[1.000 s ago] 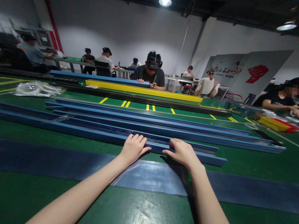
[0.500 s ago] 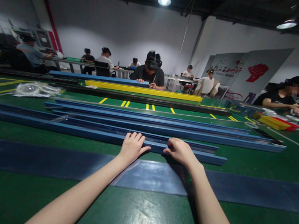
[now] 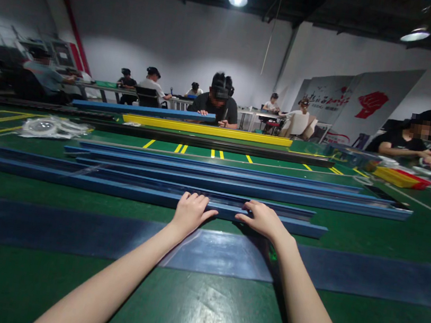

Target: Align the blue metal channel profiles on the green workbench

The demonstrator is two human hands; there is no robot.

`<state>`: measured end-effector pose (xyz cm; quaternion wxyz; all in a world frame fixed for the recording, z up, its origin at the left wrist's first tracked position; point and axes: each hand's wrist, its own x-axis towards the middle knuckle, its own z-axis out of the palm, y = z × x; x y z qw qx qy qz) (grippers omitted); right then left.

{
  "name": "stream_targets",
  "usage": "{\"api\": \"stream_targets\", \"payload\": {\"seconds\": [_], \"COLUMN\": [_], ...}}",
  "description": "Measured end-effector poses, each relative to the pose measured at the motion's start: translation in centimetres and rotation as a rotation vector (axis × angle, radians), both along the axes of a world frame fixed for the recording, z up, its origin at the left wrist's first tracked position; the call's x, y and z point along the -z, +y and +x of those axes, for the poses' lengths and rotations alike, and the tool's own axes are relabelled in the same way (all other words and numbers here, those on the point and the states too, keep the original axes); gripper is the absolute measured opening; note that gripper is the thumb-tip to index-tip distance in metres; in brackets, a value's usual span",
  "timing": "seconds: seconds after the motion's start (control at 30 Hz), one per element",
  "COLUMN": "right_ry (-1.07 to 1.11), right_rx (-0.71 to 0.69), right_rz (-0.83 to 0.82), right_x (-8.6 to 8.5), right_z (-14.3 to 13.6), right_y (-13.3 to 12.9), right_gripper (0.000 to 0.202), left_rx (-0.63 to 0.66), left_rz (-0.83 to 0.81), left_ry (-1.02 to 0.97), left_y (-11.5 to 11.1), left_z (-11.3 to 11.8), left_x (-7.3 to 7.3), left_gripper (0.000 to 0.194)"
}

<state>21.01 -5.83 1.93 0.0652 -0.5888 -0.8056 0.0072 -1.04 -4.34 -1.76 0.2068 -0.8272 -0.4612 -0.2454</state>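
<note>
A long blue U-shaped channel point(image 3: 115, 189) lies across the green table with its open side up. My left hand point(image 3: 190, 211) has its fingers hooked over the near wall, with the thumb pointing right along the outside. To the right, my right hand point(image 3: 263, 220) grips the same wall, fingers bent over the rim and thumb on the near face. Its fingertips are partly hidden inside the channel. Beneath my forearms, a wide bluish see-through plastic strip point(image 3: 218, 253) lies flat on the table, nearer to me than the channel.
More blue channels point(image 3: 255, 191) lie just beyond, followed by a dark rail point(image 3: 218, 144) and a yellow strip point(image 3: 207, 130). A bagged coil point(image 3: 46, 127) sits at left, yellow and red trays point(image 3: 393, 177) at right. Across the table, a co-worker point(image 3: 215, 103) holds a blue strip point(image 3: 142, 110).
My right hand's fingers have straightened a little over the channel wall. My left hand and the channel stay in place. The co-worker's hands have shifted slightly.
</note>
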Motion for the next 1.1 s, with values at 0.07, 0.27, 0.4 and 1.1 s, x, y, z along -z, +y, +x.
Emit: {"api": "stream_targets", "payload": {"seconds": [0.07, 0.27, 0.4, 1.1], "right_ry": [0.008, 0.014, 0.018, 0.008], "right_rx": [0.005, 0.007, 0.008, -0.008], "right_rz": [-0.008, -0.027, -0.03, -0.027], "right_x": [0.01, -0.16, -0.13, -0.06], "right_z": [0.0, -0.1, -0.08, 0.0], "right_y": [-0.01, -0.08, -0.07, 0.01], "right_gripper": [0.035, 0.038, 0.039, 0.043], "left_rx": [0.0, -0.009, -0.01, -0.02], "left_rz": [0.002, -0.003, -0.02, -0.011], "left_ry": [-0.003, -0.004, -0.008, -0.006], "left_y": [0.01, 0.05, 0.12, 0.28], "left_z": [-0.01, 0.04, 0.07, 0.09], "left_x": [0.01, -0.03, -0.01, 0.07], "left_gripper": [0.037, 0.038, 0.038, 0.039]}}
